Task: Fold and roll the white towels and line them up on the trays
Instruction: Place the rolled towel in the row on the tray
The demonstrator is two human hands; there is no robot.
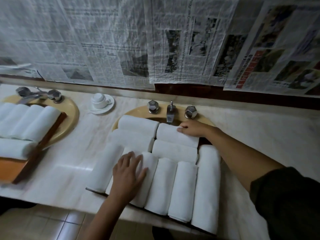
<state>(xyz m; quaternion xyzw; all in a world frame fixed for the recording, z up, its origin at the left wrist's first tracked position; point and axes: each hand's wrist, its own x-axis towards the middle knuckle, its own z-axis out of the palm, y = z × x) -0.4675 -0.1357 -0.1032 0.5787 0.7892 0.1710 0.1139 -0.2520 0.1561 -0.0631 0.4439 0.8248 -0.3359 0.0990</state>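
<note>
Nearest, flat under the left hand [129, 172], fingers straight and spread: rolled white towels [181, 189] side by side on a dark tray [97, 191], long axes running away from the body. Beyond that hand, more rolls turned crosswise, long axes left to right. On the farthest right roll [173, 135], the right hand [191, 129], fingers curled over its end. Just past it, a tap [170, 113]. Far left of both hands, a wooden tray [45, 142] of rolls. Behind, newspaper [181, 40], print too blurred to read.

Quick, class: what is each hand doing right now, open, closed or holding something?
Left hand: open, flat on a front towel.
Right hand: fingers curled on the back towel; whether it grips cannot be told.
</note>
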